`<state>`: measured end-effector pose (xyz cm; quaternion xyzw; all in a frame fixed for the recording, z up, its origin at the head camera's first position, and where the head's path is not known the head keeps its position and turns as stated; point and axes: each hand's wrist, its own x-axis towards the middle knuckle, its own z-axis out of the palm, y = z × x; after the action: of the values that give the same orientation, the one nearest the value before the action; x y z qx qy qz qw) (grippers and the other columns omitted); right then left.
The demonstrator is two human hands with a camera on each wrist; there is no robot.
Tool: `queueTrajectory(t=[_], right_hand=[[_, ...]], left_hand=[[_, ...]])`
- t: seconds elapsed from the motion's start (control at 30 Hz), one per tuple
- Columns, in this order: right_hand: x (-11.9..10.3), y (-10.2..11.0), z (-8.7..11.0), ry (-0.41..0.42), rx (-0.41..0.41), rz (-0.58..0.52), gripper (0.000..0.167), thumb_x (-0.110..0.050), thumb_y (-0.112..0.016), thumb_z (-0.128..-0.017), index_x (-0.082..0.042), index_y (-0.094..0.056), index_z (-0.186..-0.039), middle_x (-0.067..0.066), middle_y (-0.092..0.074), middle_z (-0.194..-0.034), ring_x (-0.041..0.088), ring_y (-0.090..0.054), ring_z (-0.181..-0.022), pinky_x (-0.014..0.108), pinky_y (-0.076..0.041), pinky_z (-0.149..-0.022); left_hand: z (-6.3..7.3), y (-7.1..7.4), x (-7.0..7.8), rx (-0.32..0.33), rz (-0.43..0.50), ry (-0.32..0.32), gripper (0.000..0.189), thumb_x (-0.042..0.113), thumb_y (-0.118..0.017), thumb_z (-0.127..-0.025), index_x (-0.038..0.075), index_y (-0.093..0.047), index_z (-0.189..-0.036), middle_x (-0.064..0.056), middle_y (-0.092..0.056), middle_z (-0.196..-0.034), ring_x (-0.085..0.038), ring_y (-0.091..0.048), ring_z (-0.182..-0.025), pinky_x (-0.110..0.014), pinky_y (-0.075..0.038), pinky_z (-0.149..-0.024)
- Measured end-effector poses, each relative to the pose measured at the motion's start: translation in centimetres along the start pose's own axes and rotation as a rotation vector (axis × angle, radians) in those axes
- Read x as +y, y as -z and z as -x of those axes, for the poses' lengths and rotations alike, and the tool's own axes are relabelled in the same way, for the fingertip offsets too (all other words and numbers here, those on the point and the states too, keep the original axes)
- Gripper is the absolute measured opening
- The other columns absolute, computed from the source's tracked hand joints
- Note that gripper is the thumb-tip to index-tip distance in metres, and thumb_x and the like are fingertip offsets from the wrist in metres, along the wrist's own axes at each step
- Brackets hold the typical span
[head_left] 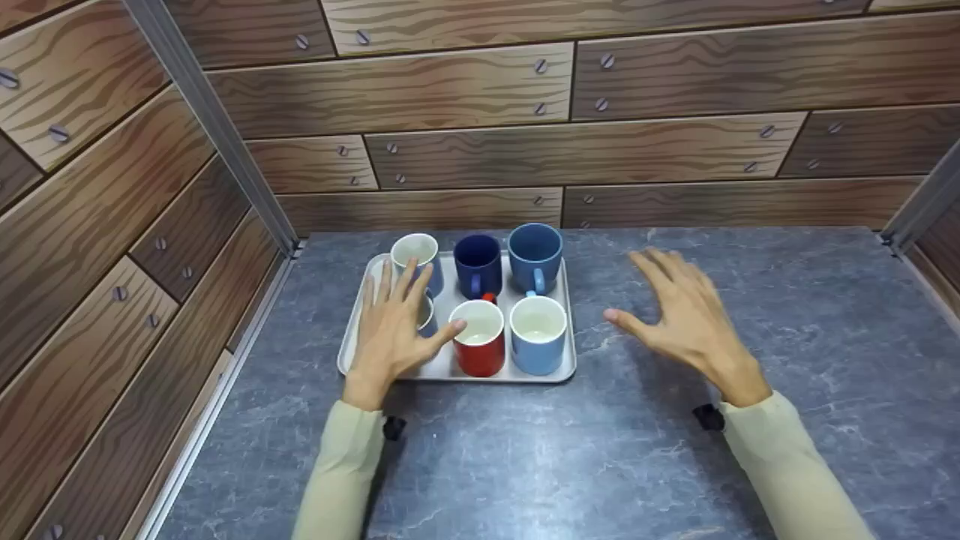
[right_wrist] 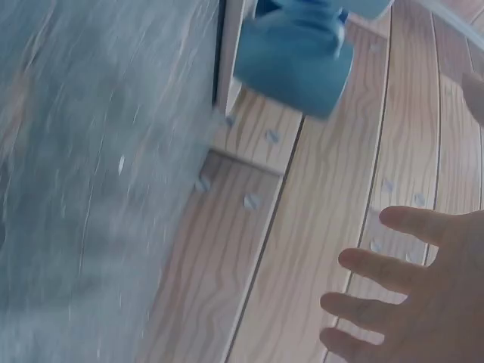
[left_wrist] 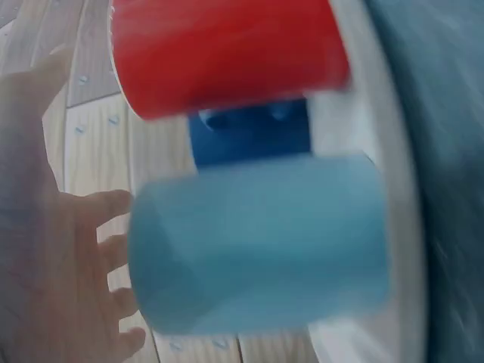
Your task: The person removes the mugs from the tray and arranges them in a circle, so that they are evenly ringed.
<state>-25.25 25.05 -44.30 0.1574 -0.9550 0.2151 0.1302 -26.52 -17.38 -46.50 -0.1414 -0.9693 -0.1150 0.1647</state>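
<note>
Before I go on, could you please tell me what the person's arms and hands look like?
The left hand and right hand wear no gloves. The left sleeve and right sleeve are plain, pale yellow-green. By the inner edge of each sleeve's end shows a small black piece, too small to identify.

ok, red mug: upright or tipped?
Upright: in the head view, the red mug stands on the tray, rim facing up.
</note>
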Motion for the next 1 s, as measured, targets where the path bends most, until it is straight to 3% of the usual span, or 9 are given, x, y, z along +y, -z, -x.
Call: queueTrajectory(t=[0.13, 0.47, 0.73, 1.0], right_hand=[[-0.9, -1.1, -0.2, 0.035, -0.051, -0.05, 0.096, -0.07, -0.066, -0.096, -0.014, -0.036, -0.167, 0.023, -0.035, -0.171, 0.05, -0.032, -0.157, 0.078, -0.02, -0.125], [-3.3, -4.2, -0.3, 0.105, -0.105, -0.133, 0.104, -0.075, -0.07, -0.09, -0.014, -0.036, -0.167, 0.019, -0.041, -0.169, 0.043, -0.04, -0.154, 0.071, -0.028, -0.126], [-4.7, -6.7, -0.6, 0.136, -0.139, -0.224, 0.109, -0.071, -0.079, -0.084, -0.01, -0.039, -0.165, 0.015, -0.048, -0.164, 0.041, -0.049, -0.149, 0.069, -0.039, -0.121], [-5.7, -8.1, -0.7, 0.134, -0.132, -0.32, 0.101, -0.052, -0.087, -0.086, -0.002, -0.042, -0.161, 0.02, -0.055, -0.157, 0.041, -0.053, -0.145, 0.061, -0.043, -0.122]], left_hand=[[1.1, -0.1, -1.9, 0.003, 0.029, 0.003, 0.105, 0.085, -0.055, -0.089, 0.019, -0.039, -0.167, -0.009, -0.031, -0.176, -0.045, -0.016, -0.165, -0.064, -0.013, -0.135], [4.0, -0.1, -6.3, -0.051, 0.057, 0.048, 0.109, 0.081, -0.062, -0.089, 0.018, -0.028, -0.171, -0.008, -0.027, -0.177, -0.044, -0.013, -0.165, -0.065, -0.008, -0.135], [5.3, -0.6, -8.5, -0.139, 0.088, 0.08, 0.114, 0.081, -0.064, -0.087, 0.012, -0.029, -0.17, -0.012, -0.027, -0.177, -0.044, -0.012, -0.165, -0.064, -0.008, -0.135], [5.8, -1.5, -9.9, -0.246, 0.062, 0.097, 0.115, 0.083, -0.063, -0.086, 0.01, -0.032, -0.169, -0.013, -0.025, -0.177, -0.047, -0.015, -0.164, -0.065, -0.013, -0.134]])
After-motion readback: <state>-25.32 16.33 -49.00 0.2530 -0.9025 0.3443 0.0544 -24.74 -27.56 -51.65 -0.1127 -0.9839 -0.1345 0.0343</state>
